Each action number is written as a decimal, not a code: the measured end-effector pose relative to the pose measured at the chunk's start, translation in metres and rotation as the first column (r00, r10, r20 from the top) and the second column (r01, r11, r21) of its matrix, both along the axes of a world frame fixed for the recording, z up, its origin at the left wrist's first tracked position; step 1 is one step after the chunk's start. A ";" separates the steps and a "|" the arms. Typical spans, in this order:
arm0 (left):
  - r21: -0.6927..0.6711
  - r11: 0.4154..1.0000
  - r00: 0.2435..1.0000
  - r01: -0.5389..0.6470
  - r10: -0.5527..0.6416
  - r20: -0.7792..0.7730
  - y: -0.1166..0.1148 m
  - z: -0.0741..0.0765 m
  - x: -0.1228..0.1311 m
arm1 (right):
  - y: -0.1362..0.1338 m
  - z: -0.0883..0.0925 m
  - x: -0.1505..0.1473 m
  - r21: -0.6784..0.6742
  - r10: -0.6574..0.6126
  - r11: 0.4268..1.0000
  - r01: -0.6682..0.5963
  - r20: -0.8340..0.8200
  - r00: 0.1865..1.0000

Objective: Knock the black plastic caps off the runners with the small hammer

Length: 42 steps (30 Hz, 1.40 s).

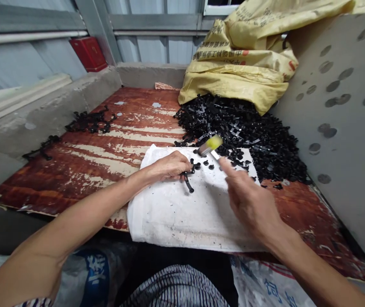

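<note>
My left hand (169, 166) rests on a white cloth (182, 217) with its fingers closed on a black plastic sprue piece (188, 177). My right hand (249, 200) is closed around a small tool with a yellow-wrapped handle (211, 145), whose tip points up and left over loose black buttons-like bits (206, 164). The two hands are a short way apart above the cloth.
A big heap of black plastic parts (246, 132) spills from a yellow woven sack (243, 64) at the back right. Smaller black piles (89, 121) lie at the left on the worn red board (83, 166). A grey panel (345, 128) walls the right side.
</note>
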<state>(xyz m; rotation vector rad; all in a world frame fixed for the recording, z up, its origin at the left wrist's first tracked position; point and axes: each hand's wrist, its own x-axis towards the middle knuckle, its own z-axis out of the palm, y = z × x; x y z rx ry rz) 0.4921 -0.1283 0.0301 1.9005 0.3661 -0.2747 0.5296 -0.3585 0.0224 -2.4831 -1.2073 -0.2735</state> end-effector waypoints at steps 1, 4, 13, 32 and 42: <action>0.008 1.000 1.000 -0.005 0.005 -0.008 0.000 0.001 0.000 | 0.000 0.001 0.001 -0.011 0.017 1.000 -0.017 -0.037 0.999; -0.013 0.999 0.999 0.031 -0.031 0.015 -0.003 0.005 -0.004 | 0.004 0.006 0.004 0.136 0.049 0.990 -0.025 -0.178 0.983; 0.104 0.889 0.866 0.447 -0.459 0.199 -0.035 0.021 -0.022 | 0.029 0.015 0.011 0.361 0.180 0.915 0.183 -0.768 0.614; -0.572 0.689 0.874 -0.445 0.472 -0.111 -0.027 0.016 -0.033 | 0.042 0.021 0.034 0.170 -0.051 0.974 0.150 -0.482 0.875; -0.497 0.655 0.804 -0.569 0.569 -0.172 -0.002 0.009 -0.043 | 0.051 0.017 0.047 -0.148 -0.112 0.986 0.074 -0.268 0.957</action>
